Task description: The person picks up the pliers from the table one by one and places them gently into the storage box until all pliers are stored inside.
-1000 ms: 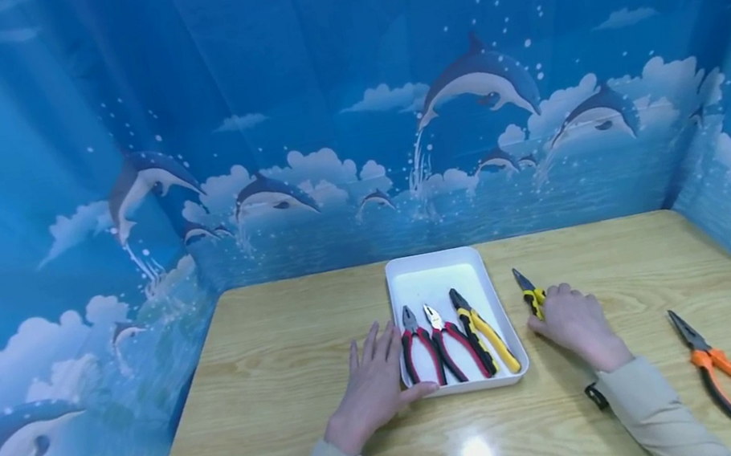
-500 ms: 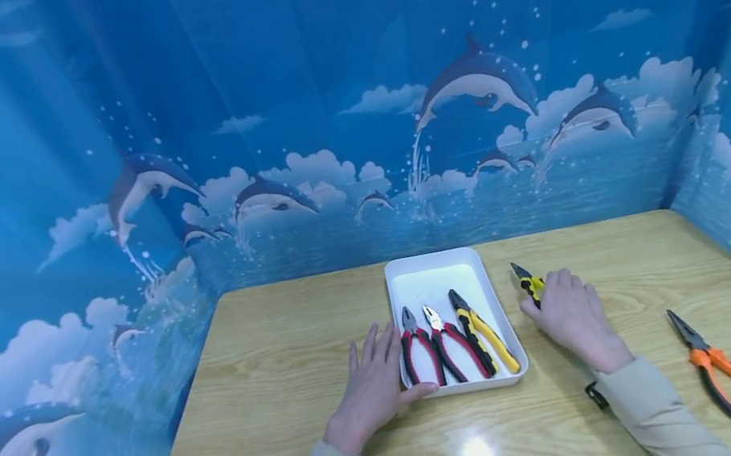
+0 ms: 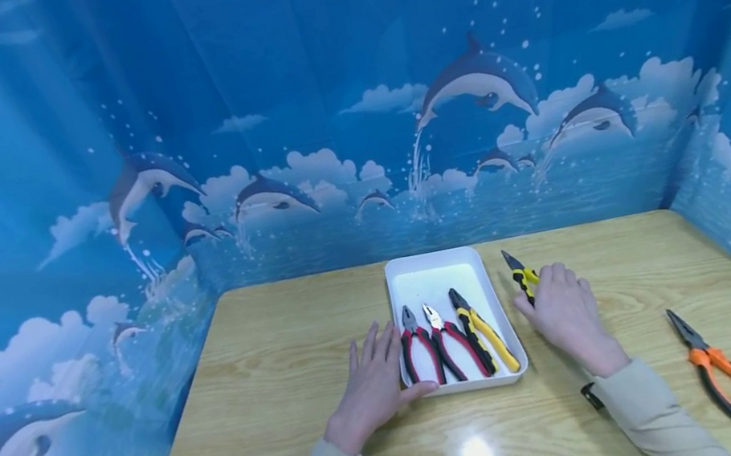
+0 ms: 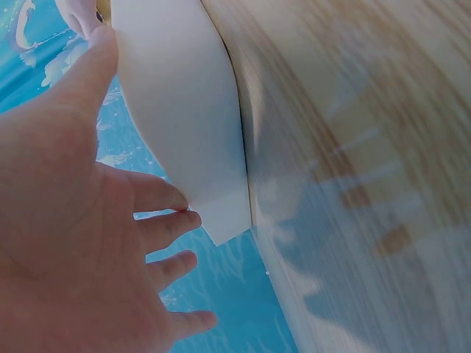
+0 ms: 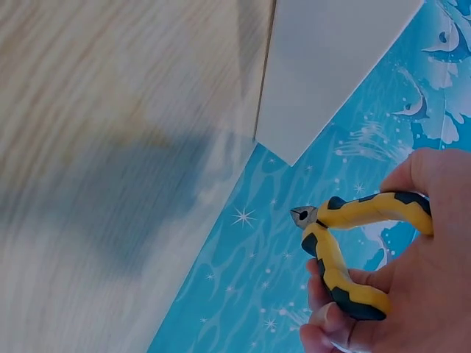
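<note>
My left hand (image 3: 372, 382) lies along the left side of a white tray (image 3: 437, 280), thumb at its near edge. In the left wrist view its fingers are spread and fairly straight, with fingertips against the tray wall (image 4: 184, 95). My right hand (image 3: 563, 307) grips yellow-and-black pliers (image 5: 346, 213) to the right of the tray, their dark pointed tip facing away from me. In the right wrist view, the pliers' handles are spread apart within the hand, above the table. Two red-and-black pliers (image 3: 420, 349) and another yellow-and-black pair (image 3: 485, 333) lie side by side in the tray.
Orange-and-black long-nose pliers (image 3: 716, 366) lie on the wooden table (image 3: 271, 359) at the right. A blue dolphin-print curtain (image 3: 336, 225) encloses the table's back and sides.
My right hand has moved slightly away from me and to the left, carrying the yellow-and-black pliers. The left hand and tray hold still.
</note>
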Demonstrator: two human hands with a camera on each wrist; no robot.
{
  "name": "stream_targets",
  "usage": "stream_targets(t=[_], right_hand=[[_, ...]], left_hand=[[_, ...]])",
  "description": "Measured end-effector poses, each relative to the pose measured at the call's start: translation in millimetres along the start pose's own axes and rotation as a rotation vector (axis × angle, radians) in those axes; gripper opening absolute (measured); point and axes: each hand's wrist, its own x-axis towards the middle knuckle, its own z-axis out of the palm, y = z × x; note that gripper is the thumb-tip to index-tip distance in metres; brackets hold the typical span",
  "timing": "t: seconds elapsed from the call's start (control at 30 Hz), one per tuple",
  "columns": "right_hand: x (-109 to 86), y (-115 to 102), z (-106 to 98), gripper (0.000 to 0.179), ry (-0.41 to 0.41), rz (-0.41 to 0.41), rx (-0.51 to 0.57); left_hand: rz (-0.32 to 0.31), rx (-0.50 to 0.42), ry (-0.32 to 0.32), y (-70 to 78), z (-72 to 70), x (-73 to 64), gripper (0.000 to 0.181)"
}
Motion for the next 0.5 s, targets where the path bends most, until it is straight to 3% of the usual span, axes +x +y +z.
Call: stream_targets(t=[0.27,0.5], right_hand=[[-2.3,-9.7,-2.5,0.045,-0.015,-0.014,0.003],[3.0,-32.1,-9.5,0.047,-0.084,-0.032,-0.003]], left_hand=[[0.007,0.010,-0.004,-0.1,0.7,1.1,0.106],[-0.001,0.003,0.001,-1.0,2.0,1.2,0.106]])
